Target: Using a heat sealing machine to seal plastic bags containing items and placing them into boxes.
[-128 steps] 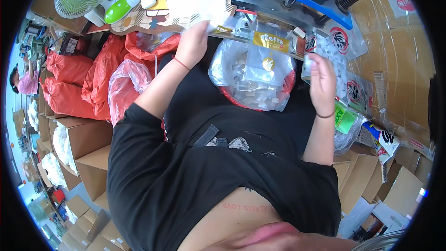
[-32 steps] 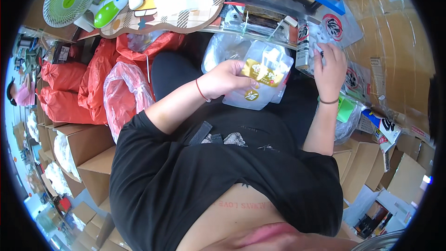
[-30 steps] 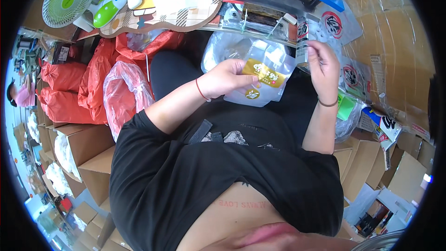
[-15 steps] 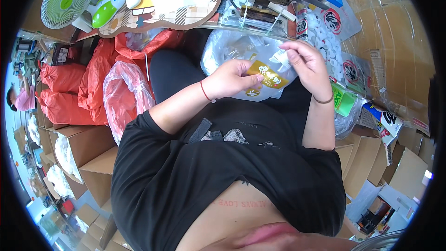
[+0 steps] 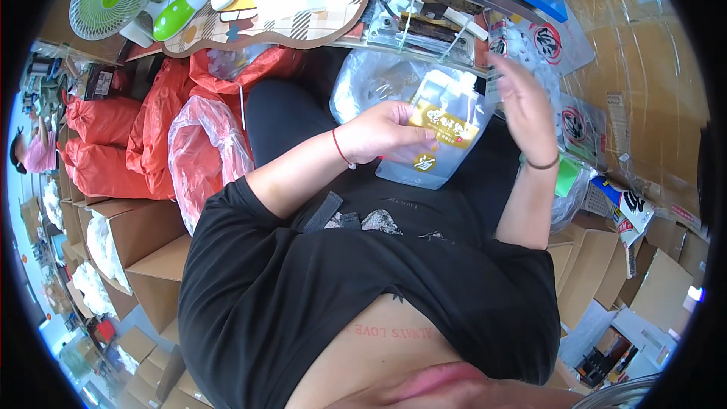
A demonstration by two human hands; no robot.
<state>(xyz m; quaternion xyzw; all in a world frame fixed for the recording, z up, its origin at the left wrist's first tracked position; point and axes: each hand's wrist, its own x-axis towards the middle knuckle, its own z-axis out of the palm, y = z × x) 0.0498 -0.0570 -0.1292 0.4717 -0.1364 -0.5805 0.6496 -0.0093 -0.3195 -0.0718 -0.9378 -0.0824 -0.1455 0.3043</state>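
Our right hand point(image 5: 528, 115) has moved off the pouch point(image 5: 454, 127), fingers too blurry to read, while our left hand point(image 5: 385, 132) pinches that pouch above our lap point(image 5: 491, 170), so a loosened thumb could drop it.

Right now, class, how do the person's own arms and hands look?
Loose black sleeves reach about the elbows. The left hand has a thin red wrist cord with a pale bead; the right hand has a thin dark wristband. Both are ungloved.

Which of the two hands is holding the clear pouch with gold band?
The left hand, with the red cord at its wrist: its thumb lies over the pouch. The right hand, dark band at its wrist, is not gripping the pouch.
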